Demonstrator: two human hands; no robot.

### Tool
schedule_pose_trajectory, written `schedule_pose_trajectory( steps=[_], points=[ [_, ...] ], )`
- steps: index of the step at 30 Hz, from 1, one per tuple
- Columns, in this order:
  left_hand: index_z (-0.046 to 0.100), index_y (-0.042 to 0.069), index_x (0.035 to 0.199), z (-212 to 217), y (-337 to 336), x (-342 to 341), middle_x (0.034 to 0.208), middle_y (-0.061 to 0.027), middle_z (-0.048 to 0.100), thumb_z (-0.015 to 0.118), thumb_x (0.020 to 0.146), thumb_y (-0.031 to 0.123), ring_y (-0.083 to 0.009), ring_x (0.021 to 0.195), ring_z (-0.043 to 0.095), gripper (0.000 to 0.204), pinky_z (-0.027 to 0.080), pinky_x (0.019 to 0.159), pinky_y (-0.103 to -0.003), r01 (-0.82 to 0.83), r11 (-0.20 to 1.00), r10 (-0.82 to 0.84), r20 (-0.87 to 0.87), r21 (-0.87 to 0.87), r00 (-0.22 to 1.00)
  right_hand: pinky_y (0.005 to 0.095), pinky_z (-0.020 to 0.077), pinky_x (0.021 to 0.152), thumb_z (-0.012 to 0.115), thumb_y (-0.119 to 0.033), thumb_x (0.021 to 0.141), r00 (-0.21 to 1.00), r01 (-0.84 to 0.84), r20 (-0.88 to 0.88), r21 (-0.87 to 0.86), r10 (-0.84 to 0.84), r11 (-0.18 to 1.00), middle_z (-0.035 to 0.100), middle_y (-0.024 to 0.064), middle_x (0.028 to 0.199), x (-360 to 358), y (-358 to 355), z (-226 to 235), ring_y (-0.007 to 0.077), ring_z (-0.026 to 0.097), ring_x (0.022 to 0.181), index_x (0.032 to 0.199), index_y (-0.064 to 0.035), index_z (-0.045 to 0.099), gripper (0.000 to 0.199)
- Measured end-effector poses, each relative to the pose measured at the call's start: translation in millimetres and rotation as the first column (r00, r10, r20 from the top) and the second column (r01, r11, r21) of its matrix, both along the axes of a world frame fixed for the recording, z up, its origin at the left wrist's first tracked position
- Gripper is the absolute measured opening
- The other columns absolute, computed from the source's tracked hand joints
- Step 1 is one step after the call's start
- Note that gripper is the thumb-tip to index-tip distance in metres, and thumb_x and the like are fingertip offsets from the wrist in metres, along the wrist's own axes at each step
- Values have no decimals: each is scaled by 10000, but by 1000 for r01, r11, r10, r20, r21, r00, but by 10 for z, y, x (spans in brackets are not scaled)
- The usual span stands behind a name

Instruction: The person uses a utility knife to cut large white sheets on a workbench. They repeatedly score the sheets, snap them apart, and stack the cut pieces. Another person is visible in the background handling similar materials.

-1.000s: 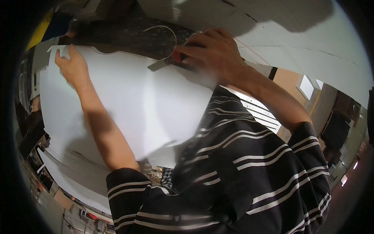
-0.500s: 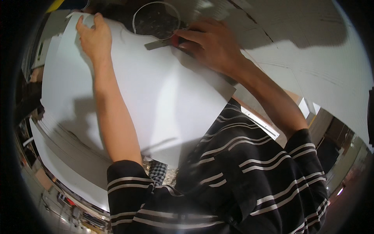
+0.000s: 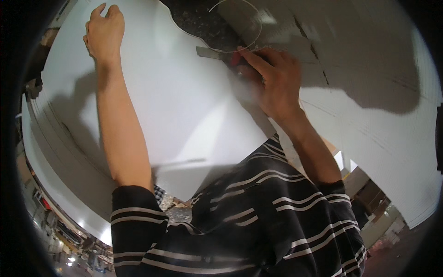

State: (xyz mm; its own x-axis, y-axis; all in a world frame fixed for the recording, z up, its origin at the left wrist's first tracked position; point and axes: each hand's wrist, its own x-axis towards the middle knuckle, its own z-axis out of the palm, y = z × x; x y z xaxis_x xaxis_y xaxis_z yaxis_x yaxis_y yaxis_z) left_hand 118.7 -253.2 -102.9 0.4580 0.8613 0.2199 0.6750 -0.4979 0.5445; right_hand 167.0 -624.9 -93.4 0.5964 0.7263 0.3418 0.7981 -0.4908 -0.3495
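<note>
A large white sheet lies on top of a stack of white boards. My left hand presses flat on its far left part, fingers together. My right hand grips a utility knife with a grey blade end and red body, held at the sheet's curved cut edge. Beyond that edge a dark speckled surface shows, with a thin clear round ring lying on it.
The stack of white boards has layered edges curving along the left and bottom. More white panels spread to the right. Below the table edge is a cluttered floor. My striped dark shirt fills the lower middle.
The view has tilted so the sheet and hands sit lower and closer. My left hand shifted rightward along the sheet's far edge. My right hand stays on the knife at the curved cut.
</note>
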Motion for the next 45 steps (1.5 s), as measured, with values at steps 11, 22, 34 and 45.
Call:
schedule_pose_trajectory(
  steps=[11, 22, 34, 45],
  points=[
    [583, 68, 1364, 12, -280, -36, 1292, -282, 614, 540, 976, 162, -459, 1127, 622, 401, 444, 1068, -497, -1, 997, -1, 31, 81, 1000, 415, 400, 769, 818, -250, 835, 995, -84, 53, -21, 85, 996, 697, 22, 999, 179, 68, -34, 233, 620, 887, 1208, -190, 760, 382],
    [489, 43, 1478, 780, -535, -20, 1457, -251, 538, 519, 1036, 147, -339, 1148, 654, 454, 517, 1041, -479, 57, 773, 138, 255, -632, 957, 407, 417, 804, 810, -217, 831, 951, -309, 4, -42, 309, 950, 703, 4, 1003, 624, 290, 33, 222, 627, 887, 1215, -202, 759, 389],
    [544, -7, 1389, 354, -542, -43, 1319, -319, 606, 513, 983, 161, -455, 1160, 632, 440, 483, 1063, -509, -15, 999, 20, 107, -52, 994, 403, 459, 860, 812, -201, 821, 914, -398, 49, -82, 402, 914, 723, 12, 1004, 785, 589, 113, 232, 665, 935, 1190, -213, 776, 371],
    [551, 25, 1392, 324, -387, -29, 1277, -299, 622, 553, 998, 181, -423, 1143, 644, 424, 502, 1031, -468, -81, 996, 86, 168, -35, 982, 412, 443, 832, 848, -242, 802, 934, -354, 40, -8, 354, 935, 726, 9, 1015, 617, 773, -49, 233, 659, 907, 1180, -243, 776, 385]
  ],
)
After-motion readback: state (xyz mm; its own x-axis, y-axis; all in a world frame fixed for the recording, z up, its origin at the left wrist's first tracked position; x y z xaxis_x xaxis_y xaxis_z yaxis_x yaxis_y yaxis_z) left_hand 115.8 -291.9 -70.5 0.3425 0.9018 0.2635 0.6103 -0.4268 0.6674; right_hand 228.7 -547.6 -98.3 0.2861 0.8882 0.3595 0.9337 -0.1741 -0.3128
